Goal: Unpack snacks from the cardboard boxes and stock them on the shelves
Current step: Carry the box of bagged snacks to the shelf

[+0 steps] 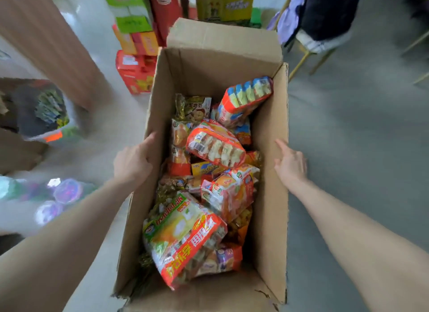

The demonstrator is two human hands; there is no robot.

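Observation:
An open cardboard box (270, 172) stands in front of me, its far flap raised. Inside lie several snack packs: a large orange and yellow bag (183, 237) near me, an orange cracker pack (216, 144) in the middle, another cracker pack (246, 98) leaning at the far right. My left hand (133, 160) grips the box's left wall, thumb over the rim and fingers outside. My right hand (290, 163) lies against the outside of the right wall, thumb at the rim, fingers out of sight behind the wall.
Stacked red, orange, green and yellow cartons (137, 44) stand beyond the box. A wooden panel (46, 40) rises at the left, with a bin of goods (44, 112) and purple cups (67, 191) below it. A chair with clothes (320, 21) is at the far right.

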